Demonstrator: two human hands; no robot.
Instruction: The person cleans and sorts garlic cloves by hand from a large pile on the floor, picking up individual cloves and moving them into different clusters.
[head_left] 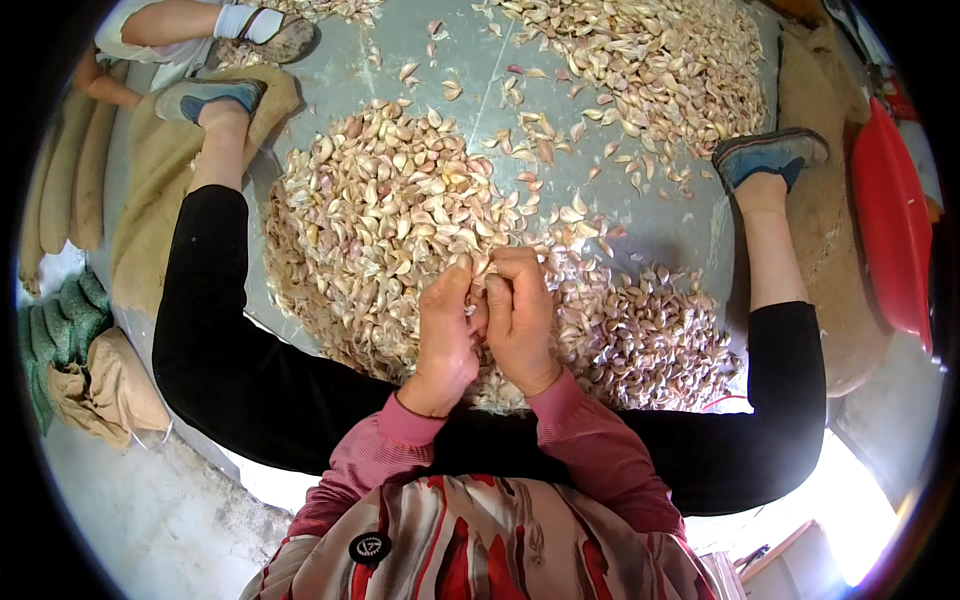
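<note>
My left hand (447, 335) and my right hand (521, 320) meet at the fingertips, low over the garlic between my legs. Both are closed, with thumbs and forefingers pinching a garlic clove (482, 268) between them. Most of that clove is hidden by the fingers. In front and to the left spreads a heap of pale garlic cloves (390, 215), with loose papery skin along its near left side. A smaller heap of darker, purplish garlic cloves (650, 340) lies by my right hand.
A larger heap of garlic cloves (650, 60) covers the far right of the grey surface (340, 75). Burlap sacking (150, 225) lies at left, beside green sacks (65, 330). A red plastic basin (890, 220) stands at far right. Another person's foot (285, 38) rests at upper left.
</note>
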